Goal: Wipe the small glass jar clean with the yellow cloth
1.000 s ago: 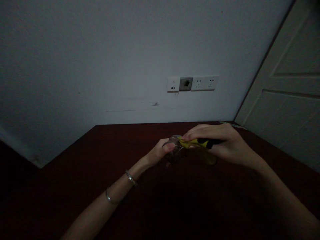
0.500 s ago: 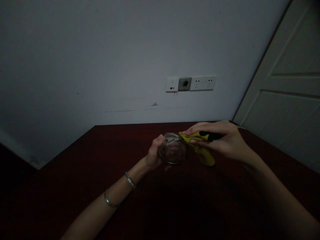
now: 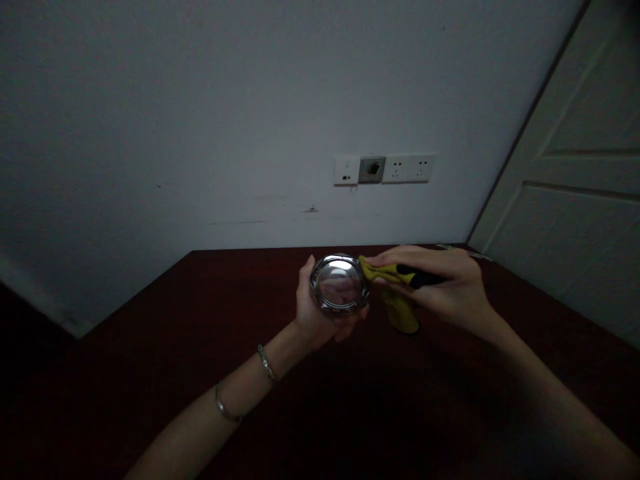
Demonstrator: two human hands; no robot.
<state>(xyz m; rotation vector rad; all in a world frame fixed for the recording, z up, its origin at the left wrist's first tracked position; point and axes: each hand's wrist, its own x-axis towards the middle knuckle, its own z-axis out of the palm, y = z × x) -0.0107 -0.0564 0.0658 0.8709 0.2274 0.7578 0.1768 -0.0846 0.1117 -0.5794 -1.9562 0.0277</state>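
Left hand (image 3: 320, 317) grasps a jar (image 3: 340, 285) from below, its thumb lying along the left side and some fingertips showing at the lower right. Right hand (image 3: 453, 283) pinches a yellow cloth (image 3: 387, 272) with black edging between thumb and fingers; one fold of it hangs down below this hand. At the right rim of the jar, the cloth appears to touch it. The jar is held above the table (image 3: 225, 293), between the two hands, and its round silver face is turned to the camera; whether this is lid or base, I cannot tell. Two bracelets, one nearer the wrist (image 3: 267, 364) and one higher on the forearm (image 3: 226, 405), are on the left arm. The table is dark red and reaches the pale wall (image 3: 200, 133), which has some dark marks (image 3: 311, 210). Above these, slightly to the right, is a row of sockets (image 3: 407, 169). At far right stands a panelled door (image 3: 585, 227).
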